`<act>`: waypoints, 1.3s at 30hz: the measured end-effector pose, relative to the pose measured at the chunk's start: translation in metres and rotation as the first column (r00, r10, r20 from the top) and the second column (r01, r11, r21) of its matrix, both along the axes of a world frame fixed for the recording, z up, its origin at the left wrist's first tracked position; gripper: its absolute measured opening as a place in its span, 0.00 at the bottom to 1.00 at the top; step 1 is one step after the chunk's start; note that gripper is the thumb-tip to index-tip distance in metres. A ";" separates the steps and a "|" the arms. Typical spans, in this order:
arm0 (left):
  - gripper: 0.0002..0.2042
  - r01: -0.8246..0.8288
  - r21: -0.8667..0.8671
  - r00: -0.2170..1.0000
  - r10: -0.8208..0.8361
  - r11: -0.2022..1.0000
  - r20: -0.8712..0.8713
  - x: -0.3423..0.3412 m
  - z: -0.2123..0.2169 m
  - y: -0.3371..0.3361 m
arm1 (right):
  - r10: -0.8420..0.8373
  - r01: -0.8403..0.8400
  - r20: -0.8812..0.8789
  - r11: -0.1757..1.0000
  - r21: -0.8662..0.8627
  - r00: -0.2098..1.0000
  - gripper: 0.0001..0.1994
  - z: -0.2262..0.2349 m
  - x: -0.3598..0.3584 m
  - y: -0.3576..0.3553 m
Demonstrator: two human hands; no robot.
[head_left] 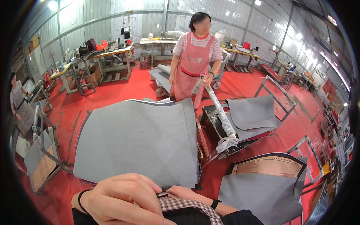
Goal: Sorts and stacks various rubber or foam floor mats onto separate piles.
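The red floor fills the hall, with open room between the stack and the worktables along the far corrugated wall, and a narrower strip on the right between metal frames.

The grey sheet stack takes up the middle: flat felt-like sheets piled in 1 thick block, matte and plain, edges roughly aligned but slightly fanned at the far and right sides, dark layers showing underneath. Its near edge lies right at the wearer's hands.

At the lower right, a second pile of grey sheets partly covers a tan perforated panel. Beyond it, a low dark tray carries more grey sheets.

A co-worker in a pink apron stands behind the stack, holding a long plastic-wrapped roll that slants down onto the tray.

The left hand lies curled, fingers bent together, at the stack's near edge. The right hand rests flat there too, fingers narrow; whether either one pinches a sheet I cannot tell.
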State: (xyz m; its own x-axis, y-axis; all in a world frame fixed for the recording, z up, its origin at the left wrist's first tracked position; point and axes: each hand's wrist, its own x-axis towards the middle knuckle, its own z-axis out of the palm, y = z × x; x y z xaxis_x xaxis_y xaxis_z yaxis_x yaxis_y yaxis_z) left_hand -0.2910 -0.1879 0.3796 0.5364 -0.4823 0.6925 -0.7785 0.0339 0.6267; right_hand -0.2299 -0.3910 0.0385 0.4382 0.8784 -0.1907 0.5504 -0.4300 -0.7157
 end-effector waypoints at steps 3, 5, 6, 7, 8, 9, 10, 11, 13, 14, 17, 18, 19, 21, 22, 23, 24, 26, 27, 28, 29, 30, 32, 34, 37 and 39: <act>0.08 0.004 0.004 1.000 -0.004 1.000 0.003 0.000 0.000 0.000 | -0.003 0.003 0.015 1.000 -0.003 1.000 0.15 -0.007 0.000 -0.001; 0.08 0.007 0.007 1.000 -0.007 1.000 0.005 -0.001 0.000 0.000 | -0.007 0.006 0.019 1.000 0.004 1.000 0.15 -0.006 -0.001 -0.001; 0.08 0.001 0.001 1.000 -0.001 1.000 -0.003 -0.002 0.000 0.000 | -0.009 0.009 0.010 1.000 -0.004 1.000 0.15 -0.003 -0.001 -0.001; 0.08 -0.002 -0.006 1.000 0.002 1.000 -0.012 -0.002 -0.001 0.000 | -0.014 0.014 0.002 1.000 -0.013 1.000 0.15 -0.001 -0.001 -0.001; 0.08 0.001 -0.007 1.000 -0.001 1.000 -0.012 -0.001 -0.001 0.001 | -0.018 0.018 0.002 1.000 -0.014 1.000 0.15 0.000 -0.002 -0.001; 0.09 0.022 0.015 0.999 -0.022 1.000 0.024 0.001 -0.002 0.003 | -0.021 0.021 0.000 1.000 -0.018 1.000 0.15 0.000 -0.002 -0.002; 0.10 0.037 0.039 0.998 -0.039 0.999 0.058 0.001 -0.002 0.004 | -0.019 0.019 -0.002 1.000 -0.021 1.000 0.16 0.001 -0.002 -0.002; 0.10 0.037 0.038 0.998 -0.039 0.999 0.059 -0.002 0.001 0.002 | -0.018 0.018 -0.002 1.000 -0.022 1.000 0.16 0.002 -0.003 -0.002; 0.04 -0.078 -0.008 0.997 0.078 0.997 -0.026 -0.009 0.006 -0.005 | -0.044 0.045 -0.025 0.998 0.036 0.999 0.15 0.002 -0.004 -0.002; 0.04 -0.077 -0.010 0.997 0.077 0.997 -0.026 -0.009 0.006 -0.005 | -0.045 0.046 -0.025 0.998 0.034 0.999 0.15 0.002 -0.005 -0.002; 0.04 -0.077 -0.009 0.997 0.077 0.997 -0.017 -0.009 0.006 -0.005 | -0.048 0.048 -0.017 0.998 0.035 0.999 0.16 0.003 -0.005 -0.003; 0.04 -0.076 -0.009 0.997 0.076 0.997 -0.018 -0.008 0.006 -0.006 | -0.047 0.047 -0.015 0.998 0.038 0.999 0.15 0.004 -0.004 -0.004; 0.04 -0.076 -0.009 0.997 0.076 0.997 -0.019 -0.008 0.006 -0.006 | -0.045 0.046 -0.013 0.998 0.043 0.999 0.15 0.006 -0.004 -0.004; 0.04 -0.074 -0.009 0.997 0.074 0.997 -0.016 -0.008 0.007 -0.006 | -0.044 0.045 -0.013 0.998 0.037 0.999 0.15 0.006 -0.003 -0.003; 0.04 -0.072 -0.009 0.997 0.072 0.997 -0.013 -0.007 0.007 -0.007 | -0.044 0.045 -0.014 0.998 0.032 0.999 0.15 0.006 -0.002 -0.003; 0.04 -0.072 -0.009 0.997 0.072 0.997 -0.013 -0.007 0.007 -0.007 | -0.044 0.045 -0.014 0.999 0.031 0.999 0.15 0.005 -0.002 -0.003; 0.04 -0.068 -0.013 0.998 0.068 0.998 -0.009 -0.007 0.007 -0.007 | -0.049 0.050 -0.014 0.998 0.042 0.999 0.15 0.003 -0.002 -0.004; 0.04 -0.067 -0.017 0.998 0.067 0.998 -0.005 -0.007 0.008 -0.008 | -0.052 0.052 -0.014 0.997 0.052 0.999 0.15 0.002 -0.002 -0.004; 0.04 -0.057 -0.020 0.998 0.057 0.998 0.006 -0.007 0.009 -0.009 | -0.051 0.051 -0.015 0.997 0.055 0.999 0.15 0.002 -0.002 -0.004; 0.05 -0.045 -0.024 0.999 0.046 0.999 0.017 -0.006 0.009 -0.009 | -0.051 0.052 -0.017 0.997 0.057 0.999 0.15 0.002 -0.002 -0.004; 0.05 -0.045 -0.025 0.999 0.045 0.999 0.017 -0.006 0.010 -0.010 | -0.052 0.053 -0.017 0.997 0.056 0.999 0.15 0.002 -0.001 -0.004; 0.05 -0.036 -0.039 0.999 0.037 0.999 0.032 -0.005 0.011 -0.011 | -0.049 0.050 -0.012 0.997 0.060 0.999 0.15 0.002 -0.001 -0.005; 0.05 -0.033 -0.054 0.998 0.036 0.998 0.047 -0.007 0.013 -0.014 | -0.041 0.041 -0.007 0.997 0.063 0.999 0.15 0.003 0.000 -0.004; 0.05 -0.042 -0.076 0.997 0.047 0.996 0.064 -0.008 0.017 -0.016 | -0.032 0.033 -0.004 0.996 0.084 0.999 0.15 0.003 0.000 -0.003; 0.06 -0.004 -0.100 0.984 0.021 0.995 0.175 -0.008 0.023 -0.024 | -0.030 0.031 -0.017 0.997 0.074 0.999 0.15 -0.001 0.000 -0.003; 0.08 0.075 -0.150 0.955 -0.028 0.986 0.296 -0.001 0.018 -0.028 | -0.021 0.022 -0.011 0.996 0.087 1.000 0.15 -0.006 0.001 -0.002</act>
